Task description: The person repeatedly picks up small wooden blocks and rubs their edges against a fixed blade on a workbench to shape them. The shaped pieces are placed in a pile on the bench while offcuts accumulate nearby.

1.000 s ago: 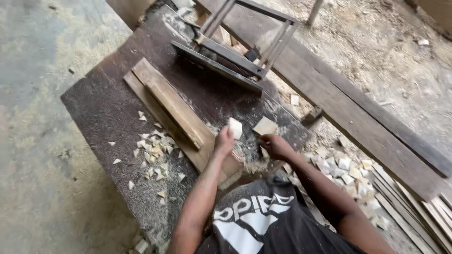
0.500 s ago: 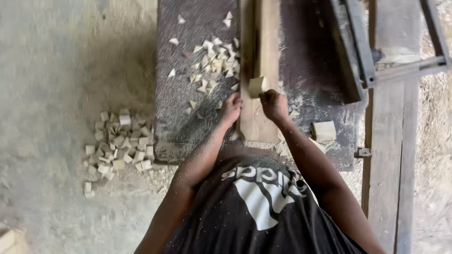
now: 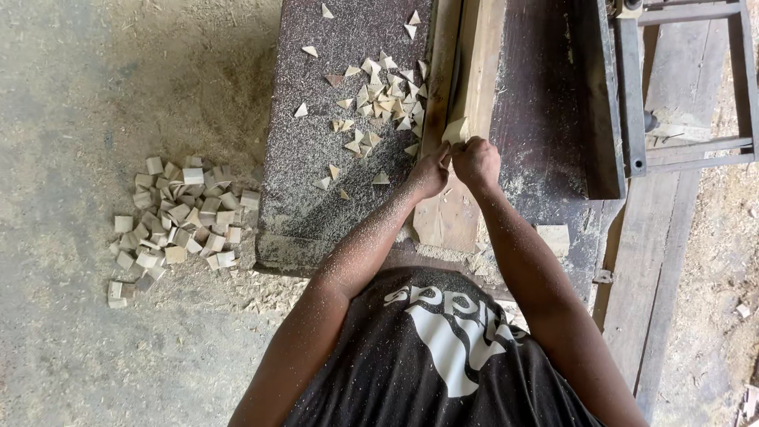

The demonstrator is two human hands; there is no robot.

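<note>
Left grip: our left hand [image 3: 431,172] is closed on the near edge of the small wood block [image 3: 455,130], fingers curled, thumb side toward the other hand.
Right grip: our right hand [image 3: 476,160] is closed on the same block from the right; the two hands touch each other at the knuckles.
Block: a pale, roughly square offcut, standing on the long wooden rail [image 3: 466,87] that runs away from us along the bench [image 3: 316,158]; it sits just ahead of our fingertips, tilted slightly to the left.
Rail: two pale planks laid side by side, lengthwise, between the dusty left part of the bench and its darker right part.
Chips: a scatter of small triangular wood chips [image 3: 379,103] lies on the bench just left of the rail, thickest near the block, thinner toward the far end.
Bench surface: dark, speckled with sawdust; a square pale offcut [image 3: 553,237] lies near its right front edge.
Metal frame: a dark steel frame [image 3: 688,79] stands to the right of the bench, well apart from our hands.
Floor pile: a heap of small squarish wood blocks [image 3: 178,225] lies on the concrete floor [image 3: 95,95] to the left of the bench.
Arms: both forearms are dusted with sawdust; we wear a black shirt with a white print.
</note>
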